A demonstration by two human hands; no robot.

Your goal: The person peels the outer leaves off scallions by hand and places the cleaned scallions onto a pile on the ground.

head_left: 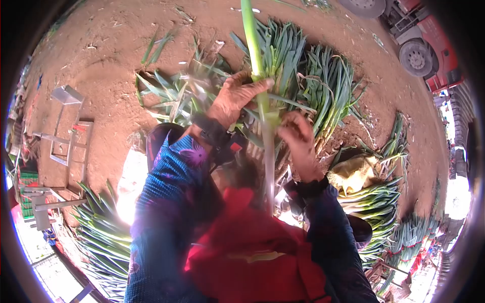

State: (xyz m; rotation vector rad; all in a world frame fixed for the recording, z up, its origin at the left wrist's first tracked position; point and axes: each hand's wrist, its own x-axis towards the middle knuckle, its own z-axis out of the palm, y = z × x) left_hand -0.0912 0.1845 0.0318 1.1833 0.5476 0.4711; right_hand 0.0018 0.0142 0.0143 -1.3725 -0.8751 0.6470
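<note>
A long green stalk [252, 43], pale toward its lower end, stands lengthwise in front of my body. My left hand [235, 98] is closed round its middle, the thumb lying across it. Just to the right of the stalk and a little lower is my right hand [298, 132], its fingers curled and blurred near a leafy bit at the stalk; whether they grip it is unclear. The stalk's lower end runs down toward the red apron [247, 232]. Behind my hands lie piled green stalks [285, 50] on the soil.
Loose leaves [177, 93] lie at the left, with a metal frame [65, 146] beyond. Stalk heaps sit at lower left [103, 237] and right [374, 212], with a yellowish cloth or sack [353, 174] beside the right one. A red vehicle [438, 50] stands at upper right.
</note>
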